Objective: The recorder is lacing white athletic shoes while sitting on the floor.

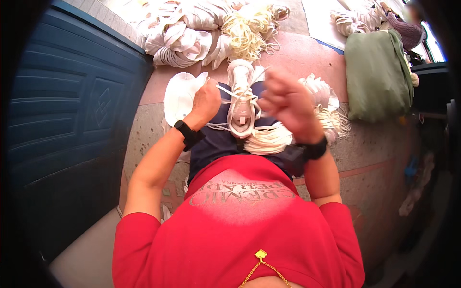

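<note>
A white sneaker upper (240, 96) lies on my lap, toe pointing away from me. White laces (229, 91) run across its front. My left hand (205, 100) is closed on the lace end at the shoe's left side. My right hand (287, 103) is raised just right of the shoe, fingers curled on another lace end pulled up and to the right. A bundle of cream laces (269, 138) rests on my lap under the right wrist. Both wrists carry black bands.
A flat white shoe piece (178, 96) lies left of the shoe. Heaps of white shoe parts (177, 33) and a tangle of yellowish laces (247, 29) sit farther ahead. A green bag (377, 72) stands at the right, a blue door (72, 105) at the left.
</note>
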